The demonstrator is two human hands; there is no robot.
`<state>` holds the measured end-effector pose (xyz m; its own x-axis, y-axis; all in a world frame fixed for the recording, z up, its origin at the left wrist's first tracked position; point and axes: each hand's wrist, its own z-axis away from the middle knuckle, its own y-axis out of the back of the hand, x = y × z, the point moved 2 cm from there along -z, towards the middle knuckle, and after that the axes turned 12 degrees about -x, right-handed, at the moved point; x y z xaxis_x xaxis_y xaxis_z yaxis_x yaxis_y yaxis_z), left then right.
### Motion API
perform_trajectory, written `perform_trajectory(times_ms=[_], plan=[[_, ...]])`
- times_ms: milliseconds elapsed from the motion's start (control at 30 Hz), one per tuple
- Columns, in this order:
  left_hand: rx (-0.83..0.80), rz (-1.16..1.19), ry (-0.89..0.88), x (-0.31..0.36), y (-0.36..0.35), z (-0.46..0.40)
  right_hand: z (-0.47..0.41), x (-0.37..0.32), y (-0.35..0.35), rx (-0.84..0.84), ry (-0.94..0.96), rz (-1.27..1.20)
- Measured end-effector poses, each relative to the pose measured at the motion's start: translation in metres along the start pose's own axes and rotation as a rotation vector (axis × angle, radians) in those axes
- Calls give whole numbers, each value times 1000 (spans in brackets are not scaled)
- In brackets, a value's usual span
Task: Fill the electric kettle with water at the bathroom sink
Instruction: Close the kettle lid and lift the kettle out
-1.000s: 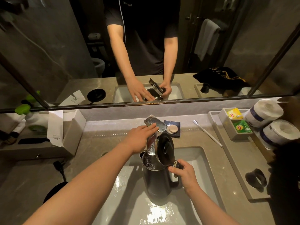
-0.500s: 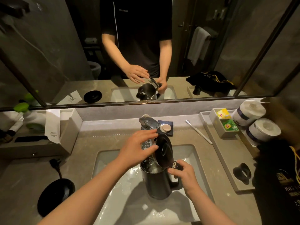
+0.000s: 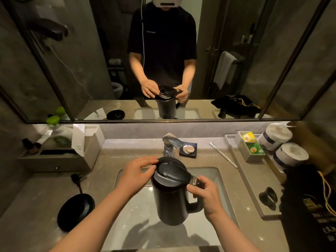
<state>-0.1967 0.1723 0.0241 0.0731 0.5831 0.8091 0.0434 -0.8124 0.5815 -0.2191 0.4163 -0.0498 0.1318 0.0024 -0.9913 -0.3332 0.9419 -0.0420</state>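
The dark electric kettle (image 3: 171,200) is held upright above the white sink basin (image 3: 216,180), clear of the chrome faucet (image 3: 171,142) behind it. Its lid (image 3: 171,172) lies down over the mouth. My right hand (image 3: 207,195) grips the kettle's handle from the right. My left hand (image 3: 138,173) rests its fingertips on the lid's left edge. No water runs from the faucet. The water inside the kettle is hidden by the lid.
The kettle's round black base (image 3: 75,211) with its cord sits on the counter to the left. A soap dish (image 3: 189,149) and a toothbrush (image 3: 223,154) lie behind the basin. A grey tray (image 3: 251,179) with tea bags and two paper rolls (image 3: 283,148) stands right; a black bag (image 3: 309,206) at the far right.
My left hand left the faucet and came onto the lid. The lid went from standing open to lying down on the kettle. The kettle was lifted out from under the spout.
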Motion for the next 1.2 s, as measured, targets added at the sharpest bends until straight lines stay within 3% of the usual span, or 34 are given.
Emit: perform_trajectory(times_ms=[267,433,500,633,733,1067,1200], plan=[[118,-67,-109,9,33,21,-7,-47,-25,-31,159,-40],[66,-34,-42,3,47,33,-12,-65,-42,-90,193,-47],[80,76,20,1,49,40,-13,-67,-50,-109,193,-55],[254,381,216,-7,62,61,-19,-69,-70,-153,194,-48],[258,578,259,-13,68,78,-22,-69,-92,-208,198,-38],[527,690,394,-74,119,143,-36,-52,-201,-571,160,260],[556,706,427,-93,143,159,-45,-42,-241,-664,172,376]])
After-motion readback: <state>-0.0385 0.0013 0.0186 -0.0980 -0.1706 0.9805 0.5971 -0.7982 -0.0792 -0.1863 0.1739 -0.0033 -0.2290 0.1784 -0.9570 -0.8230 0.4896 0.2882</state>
